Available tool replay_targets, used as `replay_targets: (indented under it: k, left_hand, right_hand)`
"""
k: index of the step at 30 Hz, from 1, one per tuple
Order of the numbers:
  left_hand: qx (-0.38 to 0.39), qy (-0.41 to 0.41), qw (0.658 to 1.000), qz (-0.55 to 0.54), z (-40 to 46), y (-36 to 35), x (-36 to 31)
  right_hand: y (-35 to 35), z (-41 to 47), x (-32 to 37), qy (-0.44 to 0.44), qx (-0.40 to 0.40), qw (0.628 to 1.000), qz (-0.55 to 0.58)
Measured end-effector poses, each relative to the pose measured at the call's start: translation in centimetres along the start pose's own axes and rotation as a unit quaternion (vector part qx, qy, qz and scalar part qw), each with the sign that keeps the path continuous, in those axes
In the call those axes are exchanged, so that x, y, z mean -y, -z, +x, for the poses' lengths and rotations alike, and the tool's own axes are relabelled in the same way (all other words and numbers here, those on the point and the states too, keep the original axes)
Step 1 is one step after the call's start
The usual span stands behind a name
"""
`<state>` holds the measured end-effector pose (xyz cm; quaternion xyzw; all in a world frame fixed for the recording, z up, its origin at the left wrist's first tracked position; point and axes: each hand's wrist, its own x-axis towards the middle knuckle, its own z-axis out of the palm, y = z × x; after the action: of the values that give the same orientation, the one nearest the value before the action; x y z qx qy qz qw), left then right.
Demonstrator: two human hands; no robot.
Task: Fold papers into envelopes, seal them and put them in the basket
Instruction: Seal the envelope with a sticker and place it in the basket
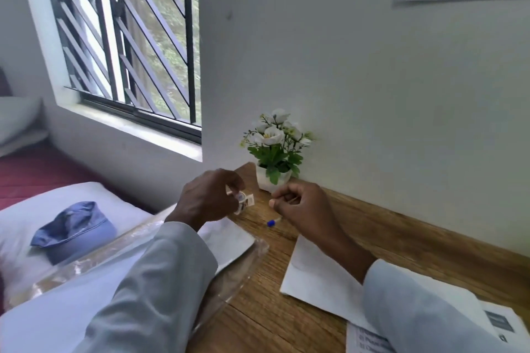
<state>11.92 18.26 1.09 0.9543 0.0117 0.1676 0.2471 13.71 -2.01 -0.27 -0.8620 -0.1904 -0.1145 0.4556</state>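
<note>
Left hand: fingers curled round a tape roll, above the desk's far edge.
Right hand: fingertips pinched; on what, unclear.
Paper: flat mid-desk under right forearm; likely light, limp, best lifted by an edge.

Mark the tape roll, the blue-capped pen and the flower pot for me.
tape roll (241,201): head view, on the roll's side face below the left hand's fingers.
blue-capped pen (271,223): head view, on the blue cap.
flower pot (265,180): head view, on the white pot's front wall.
</note>
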Motion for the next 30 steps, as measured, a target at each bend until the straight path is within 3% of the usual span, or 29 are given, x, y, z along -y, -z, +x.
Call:
replay_targets:
  k: [4,17,22,27,30]
  left_hand:
    - [0.052,-0.025,0.996,0.066,0.0,-0.6,0.4]
    - [0.025,-0.033,0.998,0.055,0.3,-1.7,1.1]
    - [0.018,-0.035,0.997,0.061,0.3,-1.8,1.0]
    - [0.019,-0.051,0.996,0.075,0.6,-2.1,0.5]
    - [-0.027,-0.089,0.996,0.002,0.4,-2.1,-1.3]
  right_hand:
    - [-2.8,1.6,0.3,-0.017,0.008,0.999,0.048]
    - [-4.6,2.6,0.0,-0.078,0.027,0.993,0.089]
    - [-3.6,2.4,0.6,-0.088,0.029,0.992,0.081]
    - [0.0,1.6,1.2,-0.134,0.066,0.978,0.144]
    - [3.7,0.4,1.9,-0.135,0.081,0.975,0.159]
